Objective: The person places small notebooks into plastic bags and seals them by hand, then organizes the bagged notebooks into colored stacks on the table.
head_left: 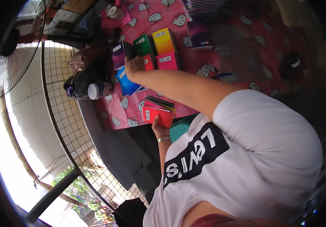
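Note:
Several small spiral notebooks, held one on another, rest in my left hand near the table's front edge. A red notebook lies on top of this stack, with my thumb over its lower edge. My right hand reaches across the laid-out notebooks, fingers somewhat apart and partly blurred; I see nothing held in it. It is beside a purple notebook and the blue notebooks. Behind and beside it lie a green notebook, a yellow-orange one, a pink one and a partly covered red one.
A pink patterned cloth covers the table. Farther back are a dark purple notebook and a notebook stack. A white-lidded cup and black bag sit at the left edge. A fan stands far left.

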`<state>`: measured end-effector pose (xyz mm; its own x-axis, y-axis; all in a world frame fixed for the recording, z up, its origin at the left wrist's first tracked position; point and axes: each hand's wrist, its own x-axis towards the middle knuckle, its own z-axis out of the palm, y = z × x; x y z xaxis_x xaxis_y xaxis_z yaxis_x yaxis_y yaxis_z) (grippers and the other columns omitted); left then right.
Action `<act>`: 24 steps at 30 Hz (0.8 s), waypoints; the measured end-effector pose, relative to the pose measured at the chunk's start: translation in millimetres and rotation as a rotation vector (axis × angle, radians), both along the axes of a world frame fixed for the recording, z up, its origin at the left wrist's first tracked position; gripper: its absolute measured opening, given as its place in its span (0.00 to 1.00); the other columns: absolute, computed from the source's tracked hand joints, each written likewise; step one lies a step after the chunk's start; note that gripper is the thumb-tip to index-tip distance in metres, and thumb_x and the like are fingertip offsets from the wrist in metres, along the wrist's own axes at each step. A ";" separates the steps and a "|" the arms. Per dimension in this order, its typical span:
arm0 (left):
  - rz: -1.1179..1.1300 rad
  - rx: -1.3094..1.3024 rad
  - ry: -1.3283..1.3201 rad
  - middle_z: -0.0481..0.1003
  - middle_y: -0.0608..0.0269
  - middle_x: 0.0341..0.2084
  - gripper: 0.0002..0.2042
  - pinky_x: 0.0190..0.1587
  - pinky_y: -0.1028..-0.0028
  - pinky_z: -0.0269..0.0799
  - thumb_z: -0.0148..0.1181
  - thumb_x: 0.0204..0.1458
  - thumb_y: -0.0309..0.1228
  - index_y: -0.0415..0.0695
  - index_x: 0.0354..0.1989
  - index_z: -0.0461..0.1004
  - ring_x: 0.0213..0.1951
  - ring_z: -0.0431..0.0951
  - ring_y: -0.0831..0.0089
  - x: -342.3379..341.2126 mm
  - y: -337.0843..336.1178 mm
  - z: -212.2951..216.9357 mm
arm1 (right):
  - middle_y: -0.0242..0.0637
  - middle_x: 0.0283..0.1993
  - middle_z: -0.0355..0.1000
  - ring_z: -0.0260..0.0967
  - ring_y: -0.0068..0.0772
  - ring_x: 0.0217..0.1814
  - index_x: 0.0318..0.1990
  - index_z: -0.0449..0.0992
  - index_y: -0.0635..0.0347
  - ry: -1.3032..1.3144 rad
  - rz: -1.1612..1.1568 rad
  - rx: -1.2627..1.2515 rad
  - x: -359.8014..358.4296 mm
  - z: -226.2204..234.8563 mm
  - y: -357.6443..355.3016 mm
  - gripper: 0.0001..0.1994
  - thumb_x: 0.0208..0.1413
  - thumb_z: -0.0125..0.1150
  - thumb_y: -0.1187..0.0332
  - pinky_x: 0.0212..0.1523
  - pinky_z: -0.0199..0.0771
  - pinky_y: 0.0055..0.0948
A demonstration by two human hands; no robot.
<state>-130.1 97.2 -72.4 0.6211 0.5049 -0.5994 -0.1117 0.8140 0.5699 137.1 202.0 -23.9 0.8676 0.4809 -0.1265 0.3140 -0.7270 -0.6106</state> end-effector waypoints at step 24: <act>-0.929 0.346 -0.039 0.71 0.59 0.49 0.23 0.52 0.67 0.71 0.63 0.44 0.17 0.39 0.52 0.67 0.50 0.73 0.68 262.8 -225.8 8.5 | 0.53 0.56 0.64 0.67 0.47 0.56 0.65 0.50 0.63 0.370 0.049 0.455 61.8 -35.4 -535.7 0.43 0.43 0.70 0.66 0.56 0.66 0.37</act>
<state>132.7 -128.7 -63.9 0.8751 -0.0497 -0.4814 0.4628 0.3772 0.8022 198.9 -333.7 -59.3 0.7805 0.5963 -0.1880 0.0471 -0.3560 -0.9333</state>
